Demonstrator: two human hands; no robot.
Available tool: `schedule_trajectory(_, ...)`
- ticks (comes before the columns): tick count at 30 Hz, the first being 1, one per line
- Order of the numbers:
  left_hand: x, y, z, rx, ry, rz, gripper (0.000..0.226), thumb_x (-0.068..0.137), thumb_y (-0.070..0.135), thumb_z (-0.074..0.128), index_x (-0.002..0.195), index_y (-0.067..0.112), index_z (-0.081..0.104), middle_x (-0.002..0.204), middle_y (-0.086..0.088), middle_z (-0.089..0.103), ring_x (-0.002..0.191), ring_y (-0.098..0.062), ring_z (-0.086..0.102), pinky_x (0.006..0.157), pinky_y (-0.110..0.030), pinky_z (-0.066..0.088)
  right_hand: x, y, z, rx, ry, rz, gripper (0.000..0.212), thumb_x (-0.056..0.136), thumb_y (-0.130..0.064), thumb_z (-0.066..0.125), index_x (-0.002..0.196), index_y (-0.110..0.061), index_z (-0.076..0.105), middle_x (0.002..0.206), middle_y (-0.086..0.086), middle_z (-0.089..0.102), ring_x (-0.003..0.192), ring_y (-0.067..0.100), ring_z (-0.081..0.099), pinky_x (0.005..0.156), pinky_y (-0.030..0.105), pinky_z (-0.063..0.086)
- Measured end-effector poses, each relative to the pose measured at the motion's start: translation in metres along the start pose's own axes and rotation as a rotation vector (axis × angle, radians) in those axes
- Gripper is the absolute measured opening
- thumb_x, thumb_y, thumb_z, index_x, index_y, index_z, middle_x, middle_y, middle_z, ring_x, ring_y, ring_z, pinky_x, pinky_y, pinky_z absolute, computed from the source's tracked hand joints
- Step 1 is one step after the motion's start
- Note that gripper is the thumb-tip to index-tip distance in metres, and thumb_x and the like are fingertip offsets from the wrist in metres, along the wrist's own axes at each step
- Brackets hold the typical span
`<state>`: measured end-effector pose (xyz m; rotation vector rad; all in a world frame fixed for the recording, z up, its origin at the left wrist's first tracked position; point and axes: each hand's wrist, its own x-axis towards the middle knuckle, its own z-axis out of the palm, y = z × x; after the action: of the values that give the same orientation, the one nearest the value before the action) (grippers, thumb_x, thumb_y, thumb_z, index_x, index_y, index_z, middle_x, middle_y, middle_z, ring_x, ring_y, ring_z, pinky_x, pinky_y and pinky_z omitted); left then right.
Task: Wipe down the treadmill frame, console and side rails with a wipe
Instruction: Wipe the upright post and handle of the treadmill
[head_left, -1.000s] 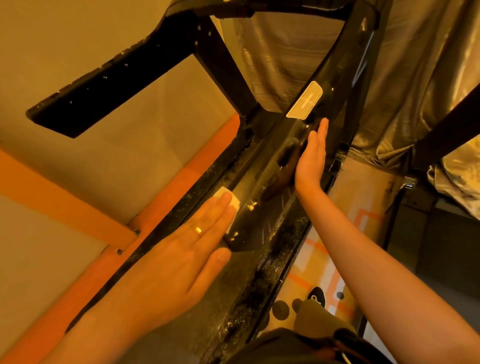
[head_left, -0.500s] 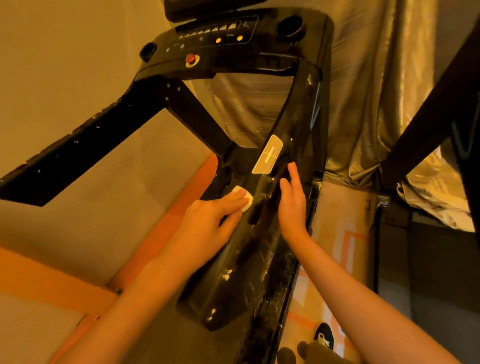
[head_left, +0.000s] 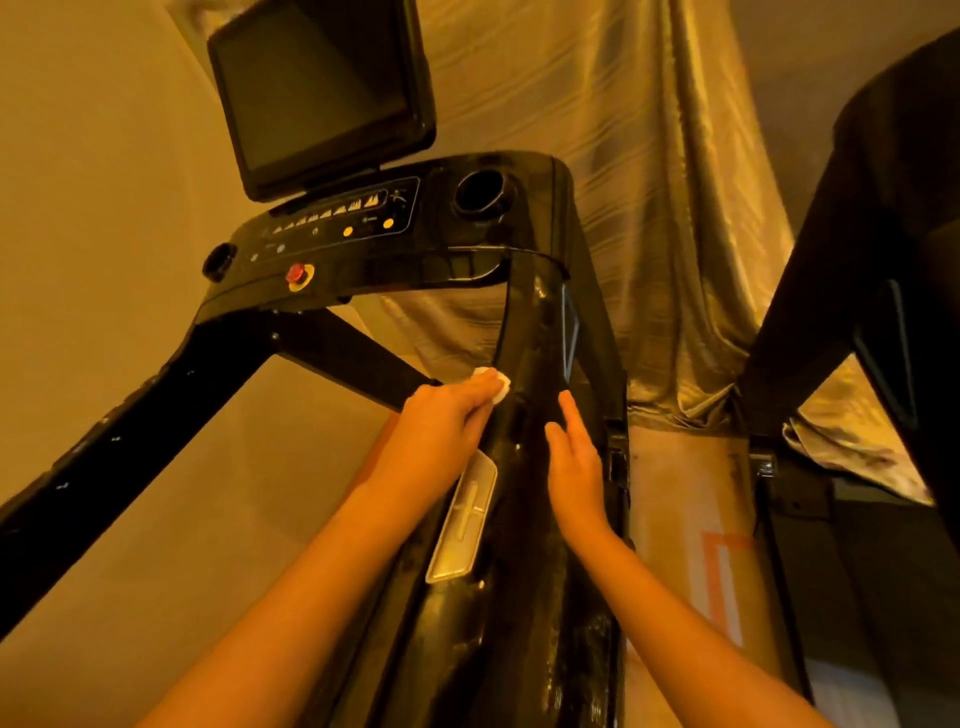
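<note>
Left grip (head_left: 447, 423) is up on the inner edge of the treadmill's black side rail (head_left: 540, 519). Its fingers are curled over a small white wipe (head_left: 494, 383) and press it against the rail, with the crumpled end of the wipe poking out just past the fingertips. Right grip (head_left: 575, 460) sits just beside it on the same rail, fingers spread out straight and lying flat on the glossy surface, holding nothing. Only a strip of shiny black rail lies between the two grips.

Just below the left grip, a silver plate with a plus mark (head_left: 464, 519) is fixed to the rail, partly tucked behind the wrist. Above both grips the rail climbs to the console (head_left: 415, 260). A round cup holder (head_left: 480, 196) sits well above the right grip, and a red stop button (head_left: 297, 272) is up and off to the left of the left grip. A dark screen (head_left: 322, 88) stands higher again. The other side rail (head_left: 130, 431) angles away far to the left of the left grip. A shiny draped curtain (head_left: 665, 208) hangs beyond the right grip, and a second dark machine (head_left: 893, 260) stands farther right.
</note>
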<state>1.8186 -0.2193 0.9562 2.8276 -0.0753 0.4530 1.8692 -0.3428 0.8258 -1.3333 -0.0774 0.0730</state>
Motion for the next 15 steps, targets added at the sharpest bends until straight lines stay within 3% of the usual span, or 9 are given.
schedule_trajectory(3, 0.051, 0.008, 0.012, 0.073, -0.022, 0.03, 0.032, 0.102, 0.02, 0.057, 0.133, 0.02, 0.066, 0.111, -0.011, 0.074, 0.099, -0.028, 0.069, 0.08, -0.028, 0.045, 0.026, 0.007, 0.006, 0.018, -0.016, 0.014, 0.05, 0.107, -0.02, 0.041, 0.155, -0.023, 0.028, 0.161, -0.008, 0.027, 0.147, 0.005, 0.023, 0.103, 0.003, 0.021)
schedule_trajectory(6, 0.1, 0.005, 0.027, 0.12, -0.03, 0.089, 0.025, 0.103, 0.021, 0.054, 0.124, 0.018, 0.068, 0.101, -0.008, 0.074, 0.09, -0.024, 0.069, 0.071, -0.025, 0.042, 0.044, 0.014, 0.013, 0.058, -0.042, 0.025, 0.05, 0.108, -0.021, 0.038, 0.155, -0.029, 0.023, 0.162, -0.013, 0.021, 0.147, 0.0, 0.017, 0.098, -0.008, 0.017)
schedule_trajectory(8, 0.132, -0.003, 0.039, 0.148, -0.026, 0.115, 0.019, 0.103, 0.021, 0.052, 0.116, 0.018, 0.066, 0.094, -0.006, 0.071, 0.083, -0.022, 0.067, 0.068, -0.028, 0.045, 0.049, 0.018, 0.017, 0.1, -0.05, 0.028, 0.047, 0.108, -0.023, 0.037, 0.148, -0.041, 0.021, 0.159, -0.02, 0.019, 0.148, -0.002, 0.015, 0.104, -0.003, 0.016)
schedule_trajectory(10, 0.161, -0.008, 0.047, 0.146, 0.004, 0.127, 0.014, 0.103, 0.022, 0.051, 0.106, 0.017, 0.064, 0.084, -0.004, 0.067, 0.073, -0.02, 0.064, 0.065, -0.038, 0.051, 0.051, 0.021, 0.02, 0.119, -0.05, 0.013, 0.046, 0.108, -0.023, 0.036, 0.139, -0.053, 0.021, 0.158, -0.024, 0.018, 0.148, -0.004, 0.014, 0.114, 0.011, 0.016)
schedule_trajectory(12, 0.184, -0.01, 0.053, 0.141, 0.012, 0.121, 0.013, 0.104, 0.024, 0.049, 0.103, 0.018, 0.061, 0.079, -0.002, 0.063, 0.067, -0.014, 0.06, 0.062, -0.039, 0.051, 0.052, 0.021, 0.02, 0.119, -0.052, 0.008, 0.047, 0.108, -0.023, 0.036, 0.135, -0.057, 0.019, 0.157, -0.027, 0.016, 0.146, -0.009, 0.013, 0.119, 0.018, 0.014)
schedule_trajectory(15, 0.208, -0.012, 0.061, 0.156, 0.005, 0.128, 0.012, 0.104, 0.027, 0.05, 0.103, 0.019, 0.059, 0.079, -0.002, 0.061, 0.065, -0.011, 0.056, 0.059, -0.033, 0.044, 0.053, 0.023, 0.02, 0.112, -0.062, 0.003, 0.048, 0.107, -0.022, 0.036, 0.135, -0.057, 0.019, 0.153, -0.035, 0.015, 0.142, -0.018, 0.01, 0.116, 0.01, 0.013)
